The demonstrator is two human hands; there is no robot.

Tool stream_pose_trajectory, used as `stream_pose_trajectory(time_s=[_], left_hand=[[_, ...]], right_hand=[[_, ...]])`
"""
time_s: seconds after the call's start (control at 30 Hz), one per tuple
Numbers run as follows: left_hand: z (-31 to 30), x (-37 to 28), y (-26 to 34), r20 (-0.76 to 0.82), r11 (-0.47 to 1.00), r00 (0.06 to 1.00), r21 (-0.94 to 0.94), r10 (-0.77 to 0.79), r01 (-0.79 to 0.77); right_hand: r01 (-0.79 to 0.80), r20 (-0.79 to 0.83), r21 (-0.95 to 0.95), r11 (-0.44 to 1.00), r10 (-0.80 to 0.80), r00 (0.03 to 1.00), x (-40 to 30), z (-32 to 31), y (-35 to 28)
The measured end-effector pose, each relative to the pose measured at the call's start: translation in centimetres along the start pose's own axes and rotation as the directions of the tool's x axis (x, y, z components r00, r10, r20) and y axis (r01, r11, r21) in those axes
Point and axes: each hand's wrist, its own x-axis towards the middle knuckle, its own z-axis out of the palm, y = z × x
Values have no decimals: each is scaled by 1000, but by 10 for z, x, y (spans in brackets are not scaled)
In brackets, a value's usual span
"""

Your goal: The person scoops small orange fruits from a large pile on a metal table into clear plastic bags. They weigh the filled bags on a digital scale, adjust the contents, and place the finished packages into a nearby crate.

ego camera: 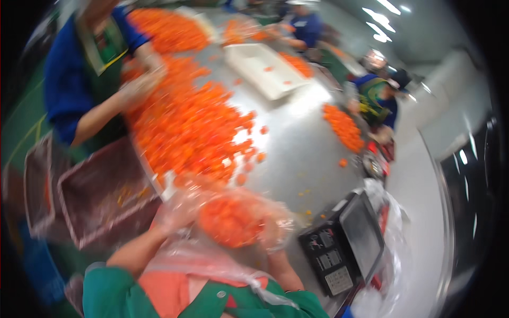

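A clear plastic bag filled with orange pieces (pixel 230 222) is between my hands at the near edge of the metal table (pixel 294 159). My left hand (pixel 181 210), in a clear plastic glove, is at the bag's left side; its fingers are blurred. Also gloved, my right hand (pixel 274 228) grips the right side of the bag. Just beyond the bag spreads a large heap of small orange pieces (pixel 191 127), too blurred to name exactly. To the right of my right hand stands a black weighing scale (pixel 342 242) with a flat metal plate.
Reddish-brown crates (pixel 107 190) stand left of the table. A co-worker (pixel 87 75) in blue reaches over the heap. A white tray (pixel 262 67) lies farther back. More co-workers (pixel 377 95) stand at the right and far sides. White plastic bags (pixel 391 238) lie beside the scale.
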Motion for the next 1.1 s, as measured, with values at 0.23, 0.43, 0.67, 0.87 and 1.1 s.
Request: stream_pose_trajectory(time_s=[0.23, 0.43, 0.67, 0.87, 1.1], left_hand=[[-28, 10, 25, 91, 985, 994, 166, -64, 49], [-15, 8, 22, 26, 964, 982, -189, -185, 186], [-18, 2, 21, -81, 949, 960, -194, -269, 249], [-21, 13, 32, -104, 931, 945, -236, -309, 278], [-19, 6, 25, -76, 952, 961, -180, -266, 249]], right_hand=[[3, -91, 212, 977, 16, 996, 30, -1, -24], [-32, -130, 226, 974, 63, 989, 32, -6, -33], [-67, 40, 308, 949, 57, 998, 48, -18, -41], [-57, 65, 375, 925, 35, 997, 55, -21, -46], [-88, 48, 334, 939, 77, 996, 55, -22, -50]])
